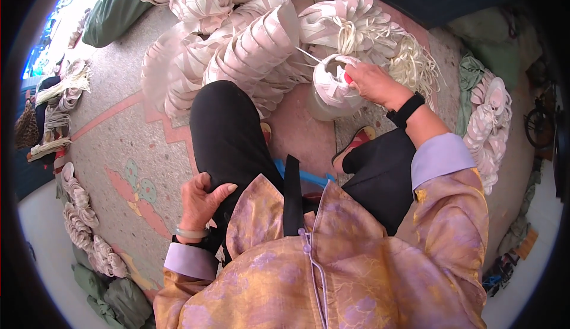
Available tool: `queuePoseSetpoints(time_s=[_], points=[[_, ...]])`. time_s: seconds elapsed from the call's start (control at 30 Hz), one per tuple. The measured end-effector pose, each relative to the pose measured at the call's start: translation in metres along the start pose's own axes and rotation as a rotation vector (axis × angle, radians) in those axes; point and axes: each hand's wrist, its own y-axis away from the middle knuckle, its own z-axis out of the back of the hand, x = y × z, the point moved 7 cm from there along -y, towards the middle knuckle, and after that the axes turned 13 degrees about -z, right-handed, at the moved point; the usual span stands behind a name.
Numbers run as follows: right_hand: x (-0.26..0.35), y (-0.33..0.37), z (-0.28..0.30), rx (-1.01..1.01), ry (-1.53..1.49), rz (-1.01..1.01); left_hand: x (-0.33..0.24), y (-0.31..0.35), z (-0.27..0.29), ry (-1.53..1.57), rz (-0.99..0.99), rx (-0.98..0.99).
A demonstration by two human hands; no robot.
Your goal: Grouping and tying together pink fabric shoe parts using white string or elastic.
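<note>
My right hand, with a black band at its wrist, is closed round a small red object, perhaps a tool's handle; my fingers hide most of it. Just under it, a whitish-pink shoe upper sits at the mouth of a translucent tub. Thin white strips stick out from there to the upper left, beside a tall curved stack of pink-white shoe uppers. My left hand rests against my left thigh, its thumb stretched out, holding nothing that I can see.
More nested bundles of pale uppers lie ahead on the speckled floor, with cream laces trailing at the right. Other bundles lie at far right and along the left. Green sacks stand at the back left.
</note>
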Motion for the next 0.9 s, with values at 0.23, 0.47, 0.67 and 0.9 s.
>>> queuePoseSetpoints(time_s=[0.23,0.47,0.67,0.9], points=[[0.007,0.007,-0.009,0.009,0.087,-0.068,-0.007,-0.002,-0.001,-0.052,-0.036,-0.019],[0.011,0.019,-0.018,-0.048,0.053,-0.242,-0.01,0.0,0.001,-0.121,-0.077,-0.027],[0.012,0.022,-0.017,-0.138,-0.003,-0.277,-0.003,0.003,0.0,-0.097,-0.088,-0.014],[-0.008,-0.001,-0.018,0.006,0.033,-0.432,0.0,0.002,-0.004,-0.069,-0.074,-0.017]])
